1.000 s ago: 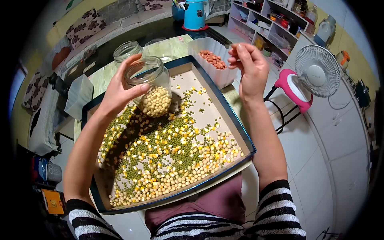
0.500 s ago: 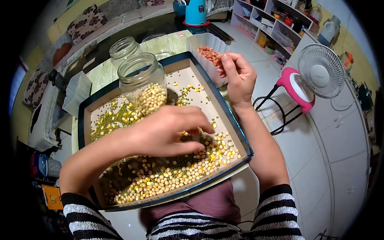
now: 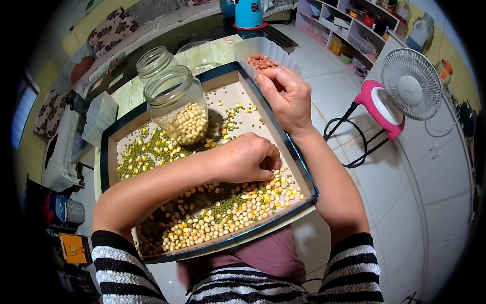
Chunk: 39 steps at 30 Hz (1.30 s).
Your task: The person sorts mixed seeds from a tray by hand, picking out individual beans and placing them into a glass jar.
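A shallow cardboard box point(image 3: 259, 105) with dark blue edges holds mixed soybeans point(image 3: 207, 228), green mung beans point(image 3: 134, 154) and yellow corn kernels. My left hand point(image 3: 248, 158) reaches across the box, fingers curled and fingertips down among the soybeans near its right side; whether a bean is pinched is hidden. My right hand point(image 3: 286, 99) is over the box's right edge, beside a translucent plastic container point(image 3: 240, 48) with reddish peanuts point(image 3: 261, 61). Its thumb and fingers are closed together, their contents unclear. Inside the box a glass jar point(image 3: 174, 96) is partly filled with soybeans.
Behind it stands another glass jar point(image 3: 154, 61). A second translucent container point(image 3: 98, 119) is at the box's left. The table point(image 3: 217, 48) supports the box. To the right are a fan point(image 3: 409, 88) on a pink stool point(image 3: 372, 96) and a white cabinet point(image 3: 435, 172).
My left hand has moved right, and its spread fingers have curled in onto the soybeans. My right hand has shifted left and slightly down, beside the peanut container.
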{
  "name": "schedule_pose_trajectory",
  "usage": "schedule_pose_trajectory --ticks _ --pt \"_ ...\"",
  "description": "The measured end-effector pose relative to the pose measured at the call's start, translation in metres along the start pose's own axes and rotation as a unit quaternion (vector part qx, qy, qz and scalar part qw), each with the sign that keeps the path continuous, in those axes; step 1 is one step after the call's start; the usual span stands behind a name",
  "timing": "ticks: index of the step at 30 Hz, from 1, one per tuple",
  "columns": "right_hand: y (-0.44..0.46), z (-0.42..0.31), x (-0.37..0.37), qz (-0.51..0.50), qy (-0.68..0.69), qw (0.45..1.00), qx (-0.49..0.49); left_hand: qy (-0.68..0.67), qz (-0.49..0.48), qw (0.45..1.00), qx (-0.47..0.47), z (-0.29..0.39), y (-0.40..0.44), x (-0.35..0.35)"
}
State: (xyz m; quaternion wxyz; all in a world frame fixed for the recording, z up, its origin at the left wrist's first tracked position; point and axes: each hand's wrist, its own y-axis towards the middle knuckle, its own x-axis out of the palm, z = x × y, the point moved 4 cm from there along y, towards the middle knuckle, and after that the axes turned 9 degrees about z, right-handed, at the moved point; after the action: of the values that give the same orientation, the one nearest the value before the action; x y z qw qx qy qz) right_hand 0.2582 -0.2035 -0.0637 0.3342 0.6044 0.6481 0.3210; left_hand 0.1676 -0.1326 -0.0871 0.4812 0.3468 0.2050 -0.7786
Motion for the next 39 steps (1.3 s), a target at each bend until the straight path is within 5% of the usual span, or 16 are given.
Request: schedule_pose_trajectory --ticks 13,19,25,33,39 --pt "0.001 0.001 0.001 -0.021 -0.012 1.000 -0.013 0.011 -0.045 0.999 0.015 0.003 -0.007 -0.006" --pt "0.001 0.001 0.001 -0.020 -0.009 1.000 -0.016 0.125 -0.067 0.990 -0.002 0.008 -0.014 -0.004" --pt "0.000 0.000 0.000 -0.025 -0.024 0.999 -0.025 -0.005 0.031 0.997 0.066 0.002 -0.011 -0.002" --pt "0.001 -0.001 0.001 -0.040 -0.038 0.998 -0.022 0.049 -0.127 0.990 -0.024 0.020 -0.004 -0.002" --pt "0.000 0.000 0.002 -0.049 -0.033 0.998 -0.006 0.031 -0.034 0.999 0.025 0.017 -0.019 -0.021"
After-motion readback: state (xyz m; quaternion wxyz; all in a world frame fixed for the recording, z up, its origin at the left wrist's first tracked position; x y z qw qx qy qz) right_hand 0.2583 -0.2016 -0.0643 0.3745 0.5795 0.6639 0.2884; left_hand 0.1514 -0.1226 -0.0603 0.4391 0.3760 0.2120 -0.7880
